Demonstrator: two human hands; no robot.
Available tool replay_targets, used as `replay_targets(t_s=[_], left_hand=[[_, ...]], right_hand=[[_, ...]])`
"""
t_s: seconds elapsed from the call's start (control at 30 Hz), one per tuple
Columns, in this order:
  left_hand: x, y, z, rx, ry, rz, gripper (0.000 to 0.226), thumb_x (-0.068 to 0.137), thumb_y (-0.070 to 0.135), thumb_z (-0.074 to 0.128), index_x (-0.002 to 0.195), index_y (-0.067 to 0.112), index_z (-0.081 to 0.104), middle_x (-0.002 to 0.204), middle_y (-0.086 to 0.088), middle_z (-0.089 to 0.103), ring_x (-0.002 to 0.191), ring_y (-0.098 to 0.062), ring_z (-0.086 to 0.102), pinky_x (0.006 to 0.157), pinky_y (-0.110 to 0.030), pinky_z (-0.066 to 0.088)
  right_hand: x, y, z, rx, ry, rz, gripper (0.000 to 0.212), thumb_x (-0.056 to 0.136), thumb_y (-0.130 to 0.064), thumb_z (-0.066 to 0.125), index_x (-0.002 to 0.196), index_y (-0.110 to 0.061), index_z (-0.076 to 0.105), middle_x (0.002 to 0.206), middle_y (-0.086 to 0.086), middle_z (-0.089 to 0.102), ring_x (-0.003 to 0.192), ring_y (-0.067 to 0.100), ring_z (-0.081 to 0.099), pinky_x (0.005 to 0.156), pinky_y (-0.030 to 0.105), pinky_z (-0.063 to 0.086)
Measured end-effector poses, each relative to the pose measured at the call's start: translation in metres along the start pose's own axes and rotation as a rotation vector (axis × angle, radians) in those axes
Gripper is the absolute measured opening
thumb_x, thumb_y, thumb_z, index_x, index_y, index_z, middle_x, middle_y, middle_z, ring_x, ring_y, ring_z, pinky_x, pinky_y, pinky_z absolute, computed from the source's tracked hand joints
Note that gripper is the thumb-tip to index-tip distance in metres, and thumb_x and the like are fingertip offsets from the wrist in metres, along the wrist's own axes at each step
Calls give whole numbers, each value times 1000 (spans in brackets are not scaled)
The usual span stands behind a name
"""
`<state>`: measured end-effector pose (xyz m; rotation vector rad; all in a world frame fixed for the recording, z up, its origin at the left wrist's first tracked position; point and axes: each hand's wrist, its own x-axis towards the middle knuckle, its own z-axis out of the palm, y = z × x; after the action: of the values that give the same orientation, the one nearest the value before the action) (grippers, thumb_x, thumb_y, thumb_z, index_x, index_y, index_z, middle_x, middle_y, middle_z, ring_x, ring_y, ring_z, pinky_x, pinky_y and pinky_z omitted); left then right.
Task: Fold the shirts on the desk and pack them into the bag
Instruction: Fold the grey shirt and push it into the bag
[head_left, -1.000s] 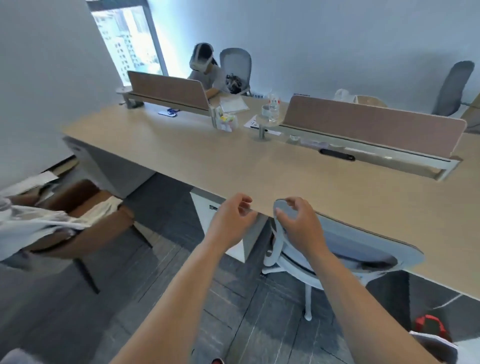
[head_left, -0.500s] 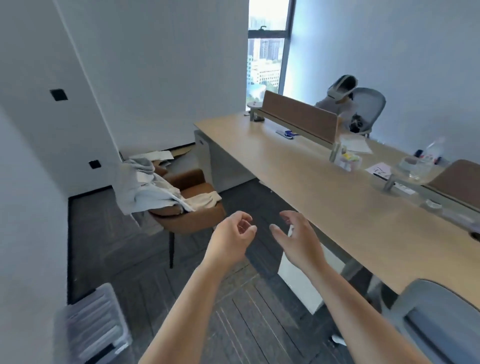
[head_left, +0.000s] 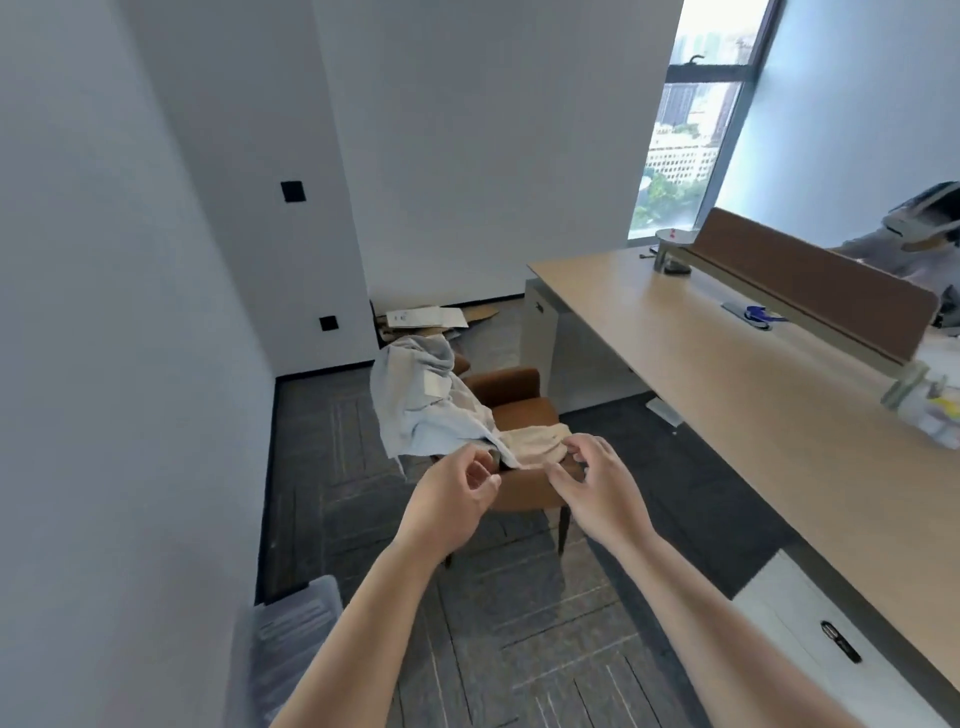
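Hands: two, one left hand (head_left: 457, 499) and one right hand (head_left: 597, 488).
Garments: two lots on the chair, one pale blue heap (head_left: 421, 410) and one cream piece (head_left: 535, 441); how many shirts make up the heap cannot be told.
Chairs: one brown chair (head_left: 519, 405).
Desks: one long wooden desk (head_left: 727, 395).
Desk screens: one brown screen (head_left: 810, 291).
White cabinets under the desk: two, a far cabinet (head_left: 540, 332) and a near cabinet (head_left: 810, 623).
Black wall plates: two, an upper plate (head_left: 292, 192) and a lower plate (head_left: 328, 323).
Clear plastic bins: one bin (head_left: 291, 634).
Windows: one window (head_left: 691, 119).
Other people: one second person (head_left: 914, 234), at the right edge.
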<state>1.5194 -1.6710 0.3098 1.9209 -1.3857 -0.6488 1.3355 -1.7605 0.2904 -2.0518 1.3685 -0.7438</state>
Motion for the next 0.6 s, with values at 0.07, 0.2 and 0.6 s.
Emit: replay_targets(t_s=[0.07,0.2,0.6], left_hand=[[24,-21,-9,12,23,-41,23,96,38,60,117,29,59,101,16,65,92,-4,62,80,-28,56],[83,-51,-20,47,73,-103,22,96,37,61,116,28,59,100,14,66,90,-4,63,76,-21,53],[241,-100,-48,184,183,-335,24,95,34,63,116,24,61,97,16,63,86,0,59,70,-16,47]], right_hand=[[31,-3,20,15,-37,-11,42,93,-48,61,128,-26,56,122,-13,56,100,4,56,68,16,45],[101,-1,59,43,-100,-30,43,94,-45,58,131,-22,55,119,-12,54,100,9,56,67,17,43],[310,13,159,103,-343,-77,50,90,-57,56,131,-29,56,138,-9,53,118,12,52,96,38,50]])
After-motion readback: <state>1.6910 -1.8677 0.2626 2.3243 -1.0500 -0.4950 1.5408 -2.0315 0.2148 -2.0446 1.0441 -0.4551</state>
